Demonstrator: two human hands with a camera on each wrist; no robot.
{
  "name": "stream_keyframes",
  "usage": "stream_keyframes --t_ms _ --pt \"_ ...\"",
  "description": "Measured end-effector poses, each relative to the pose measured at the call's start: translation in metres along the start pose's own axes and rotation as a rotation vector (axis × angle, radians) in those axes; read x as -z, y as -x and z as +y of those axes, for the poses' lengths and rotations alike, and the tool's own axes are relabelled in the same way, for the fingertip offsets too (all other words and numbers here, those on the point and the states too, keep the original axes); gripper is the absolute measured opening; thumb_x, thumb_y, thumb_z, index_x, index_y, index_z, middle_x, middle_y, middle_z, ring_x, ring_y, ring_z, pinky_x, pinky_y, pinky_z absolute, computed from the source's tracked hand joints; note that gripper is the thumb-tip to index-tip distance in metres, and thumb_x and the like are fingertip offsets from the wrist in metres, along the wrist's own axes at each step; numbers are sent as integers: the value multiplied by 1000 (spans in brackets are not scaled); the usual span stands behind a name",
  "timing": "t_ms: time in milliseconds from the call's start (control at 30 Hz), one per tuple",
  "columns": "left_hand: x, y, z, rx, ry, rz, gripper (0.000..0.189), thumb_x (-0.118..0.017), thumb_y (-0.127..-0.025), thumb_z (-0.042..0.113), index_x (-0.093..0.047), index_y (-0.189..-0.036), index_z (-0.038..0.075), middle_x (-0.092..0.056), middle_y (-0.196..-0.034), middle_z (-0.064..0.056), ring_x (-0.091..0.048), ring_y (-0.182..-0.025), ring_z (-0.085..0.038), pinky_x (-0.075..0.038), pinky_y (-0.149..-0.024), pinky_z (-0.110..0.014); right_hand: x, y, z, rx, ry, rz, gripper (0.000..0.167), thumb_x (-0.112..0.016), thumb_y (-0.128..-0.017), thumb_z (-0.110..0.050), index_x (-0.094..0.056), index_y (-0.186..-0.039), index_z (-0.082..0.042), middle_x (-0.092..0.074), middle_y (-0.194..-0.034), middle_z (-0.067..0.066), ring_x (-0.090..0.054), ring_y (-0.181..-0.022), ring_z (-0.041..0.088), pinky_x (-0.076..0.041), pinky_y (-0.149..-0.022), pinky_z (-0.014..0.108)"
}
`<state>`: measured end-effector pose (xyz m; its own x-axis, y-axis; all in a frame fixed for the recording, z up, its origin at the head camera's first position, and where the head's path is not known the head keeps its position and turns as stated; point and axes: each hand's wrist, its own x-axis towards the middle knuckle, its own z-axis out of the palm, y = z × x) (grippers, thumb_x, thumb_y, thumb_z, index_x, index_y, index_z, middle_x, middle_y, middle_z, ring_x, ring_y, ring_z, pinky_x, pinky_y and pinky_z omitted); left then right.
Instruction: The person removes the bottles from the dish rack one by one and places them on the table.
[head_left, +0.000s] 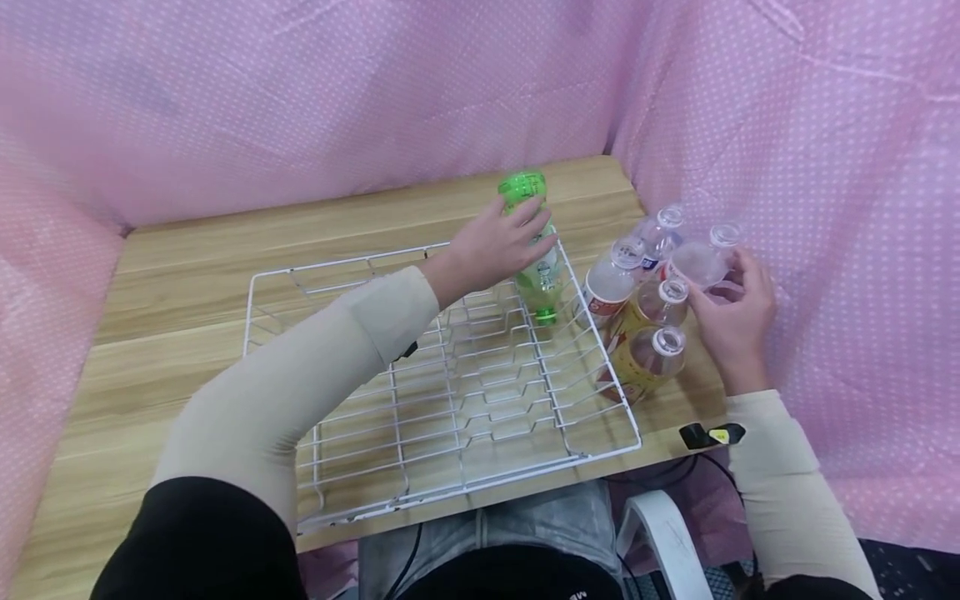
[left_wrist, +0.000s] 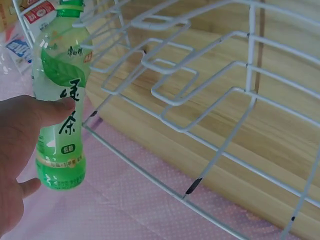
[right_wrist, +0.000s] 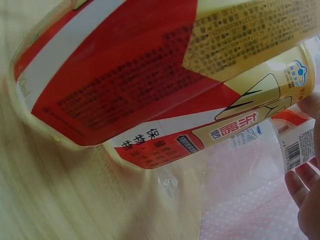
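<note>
My left hand (head_left: 495, 246) grips a green tea bottle (left_wrist: 62, 120) at the far right corner of a white wire rack (head_left: 450, 392). The bottle is upside down, its green cap low among the wires and its base up. In the left wrist view the thumb lies across the label. My right hand (head_left: 738, 312) holds a clear plastic bottle (head_left: 701, 260) with a red-and-white label, at the back right of a bottle group. The right wrist view shows its fingers (right_wrist: 296, 187) at that label. Closest to that camera is a red-and-yellow bottle (right_wrist: 125, 70).
Beside the rack stand two yellow-labelled bottles (head_left: 648, 358), a clear bottle with a red-and-white label (head_left: 609, 287) and one with a blue label (head_left: 662, 233). The wooden table (head_left: 187, 250) meets pink dotted cloth (head_left: 337, 100) at the back and sides. A white chair arm (head_left: 663, 533) is below the front edge.
</note>
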<state>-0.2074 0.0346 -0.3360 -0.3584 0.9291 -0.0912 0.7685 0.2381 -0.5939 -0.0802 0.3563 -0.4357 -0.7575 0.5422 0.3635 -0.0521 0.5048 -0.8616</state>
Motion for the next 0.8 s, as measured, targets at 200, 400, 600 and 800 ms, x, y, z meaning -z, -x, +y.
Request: stream_keyframes --t_ms 200,400,600,800 --pt "-6 -12 -4 -57 -47 -39 81 -75 -91 25 -30 -158 19 -31 -160 -18 -21 -148 -38 -38 -108 -56 0 0 0 5 -31 -10 69 -86 -76 -3 -60 -139 -13 -54 -115 -8 -59 -99 8 -53 -84 17" --pt "-8 -17 -5 -107 -47 -69 73 -79 -88 24 -41 -151 16 -41 -155 -14 -23 -147 -37 -30 -113 -60 1 0 -1 -45 -41 -48 69 -86 -78 -7 -58 -140 -16 -57 -118 -6 -59 -99 10 -53 -86 21" --pt "-10 -15 -6 -102 -43 -23 60 -77 -88 21 -49 -141 12 -51 -147 -12 -29 -145 -36 -26 -115 -63 2 1 -2 -63 -72 -56 70 -84 -79 -3 -56 -142 -14 -57 -120 -6 -59 -99 10 -52 -86 20" --pt "-12 1 -7 -18 60 36 56 -76 -89 20 -51 -138 9 -55 -143 -11 -34 -141 -36 -29 -114 -61 3 0 3 -15 -130 -63 66 -82 -78 2 -58 -139 -12 -58 -115 -5 -59 -98 11 -52 -83 19"
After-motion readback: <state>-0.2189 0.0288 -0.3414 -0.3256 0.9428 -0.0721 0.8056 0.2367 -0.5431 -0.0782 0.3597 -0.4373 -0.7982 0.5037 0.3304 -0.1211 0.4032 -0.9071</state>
